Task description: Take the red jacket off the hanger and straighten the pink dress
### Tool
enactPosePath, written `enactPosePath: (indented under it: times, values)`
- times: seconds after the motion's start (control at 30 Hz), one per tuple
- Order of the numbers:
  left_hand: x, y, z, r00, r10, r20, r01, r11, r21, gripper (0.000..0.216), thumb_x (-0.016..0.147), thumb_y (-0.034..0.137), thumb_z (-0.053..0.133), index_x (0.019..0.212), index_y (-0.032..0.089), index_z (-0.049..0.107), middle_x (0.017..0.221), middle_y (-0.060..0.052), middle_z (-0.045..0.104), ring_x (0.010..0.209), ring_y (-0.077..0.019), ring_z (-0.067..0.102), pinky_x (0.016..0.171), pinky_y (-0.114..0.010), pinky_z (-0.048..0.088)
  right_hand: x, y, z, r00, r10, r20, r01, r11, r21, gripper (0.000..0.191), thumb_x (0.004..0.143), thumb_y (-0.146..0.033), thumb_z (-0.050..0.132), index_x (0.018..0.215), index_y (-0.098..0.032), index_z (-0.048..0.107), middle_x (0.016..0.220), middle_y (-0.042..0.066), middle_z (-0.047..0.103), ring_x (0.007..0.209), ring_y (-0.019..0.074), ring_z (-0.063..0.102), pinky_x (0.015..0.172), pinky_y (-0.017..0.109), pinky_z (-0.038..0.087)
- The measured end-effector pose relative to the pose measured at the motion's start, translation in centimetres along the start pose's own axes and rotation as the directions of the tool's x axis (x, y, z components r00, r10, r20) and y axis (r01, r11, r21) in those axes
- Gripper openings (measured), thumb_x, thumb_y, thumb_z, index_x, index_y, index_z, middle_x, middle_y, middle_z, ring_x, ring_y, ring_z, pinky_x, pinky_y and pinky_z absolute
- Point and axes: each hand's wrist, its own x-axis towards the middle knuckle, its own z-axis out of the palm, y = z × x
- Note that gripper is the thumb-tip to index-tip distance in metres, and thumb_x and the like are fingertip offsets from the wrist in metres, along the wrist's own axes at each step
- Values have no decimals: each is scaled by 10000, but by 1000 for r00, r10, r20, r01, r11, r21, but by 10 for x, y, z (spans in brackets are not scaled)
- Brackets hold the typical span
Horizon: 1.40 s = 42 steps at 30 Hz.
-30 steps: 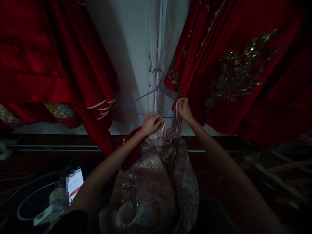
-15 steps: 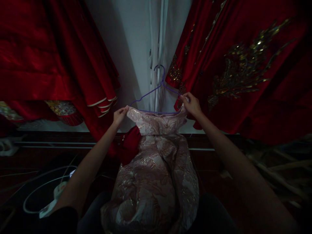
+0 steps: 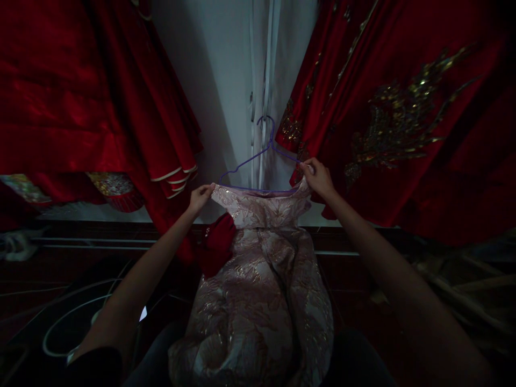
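A pale pink brocade garment (image 3: 262,290) with gold pattern hangs down in front of me, its top edge stretched between my hands. My left hand (image 3: 200,196) pinches the garment's left top corner. My right hand (image 3: 320,178) pinches the right top corner at the right end of a purple wire hanger (image 3: 258,158). The hanger's hook sits on white vertical strips (image 3: 264,80) on the wall. The top edge lies just under the hanger's bottom bar. A red cloth piece (image 3: 217,244) hangs beside the garment's left side.
Red velvet garments (image 3: 80,97) hang at the left. More red garments with gold embroidery (image 3: 403,118) hang at the right, close to my right hand. A white wall (image 3: 226,80) is behind. White cables (image 3: 72,322) lie on the dark floor at lower left.
One second ago both hands were bunched together at the garment's top under the hanger. Since then my left hand drew out to the left, spreading the top edge wide along the hanger's bar.
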Motion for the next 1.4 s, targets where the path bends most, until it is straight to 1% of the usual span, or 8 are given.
enactPosePath:
  times: [0.17,0.33,0.5,0.67,0.87,1.07,1.2,1.4]
  values:
    - [2,-3,3,998,49,-26,-48,998,29,474,632,614,672,746,154,688,647,-8,600,606,-114,455,577,-231,330,0,1,2,1000,18,-12,-18,1000,-21,315,863,-523,463,862,-237,597,842,42,694,814,242,607,771,353,411]
    - [6,-6,7,997,-4,-77,7,999,39,448,629,592,671,720,153,683,632,-10,605,612,-123,469,572,-232,331,-1,1,2,1000,23,-4,-23,1000,-2,297,860,-510,476,855,-237,594,830,31,693,804,237,612,766,344,410]
    - [6,-7,8,993,42,-109,-37,998,41,428,668,570,654,745,151,689,687,-22,634,641,-129,505,592,-233,361,-1,0,1,1000,12,1,-12,1000,4,280,861,-495,483,848,-237,592,819,28,691,794,231,616,763,336,409]
    - [14,-4,14,986,75,-147,-71,997,30,393,692,532,659,770,149,698,741,-34,664,685,-140,536,636,-237,397,-3,-2,1,1000,0,5,0,1000,-3,336,869,-541,447,848,-236,587,800,37,682,786,236,613,755,337,416]
    - [25,0,23,990,75,-116,-81,996,-42,378,699,516,669,789,150,702,746,-20,662,674,-126,545,622,-229,401,-5,-3,1,1000,1,5,-1,1000,0,366,864,-570,441,846,-236,591,763,29,673,770,231,608,741,332,420]
    - [16,-17,15,980,59,-191,-69,996,-49,416,685,555,665,794,154,686,740,-14,649,680,-124,542,638,-229,400,-5,-1,4,1000,4,-4,-4,1000,20,339,862,-547,461,842,-236,594,796,31,682,777,226,609,739,326,423]
    - [10,-28,10,979,54,-194,-65,997,-52,440,695,580,635,823,162,676,756,-19,641,700,-130,542,634,-227,403,-5,0,5,1000,11,-3,-11,1000,25,328,864,-536,462,859,-235,594,802,34,684,781,229,610,743,331,427]
    - [3,-27,10,978,72,-193,-90,992,-87,437,714,576,621,863,170,680,748,-6,630,697,-122,538,624,-219,402,-4,-1,5,1000,18,4,-18,1000,20,326,866,-535,463,854,-235,589,818,36,684,799,234,612,777,346,422]
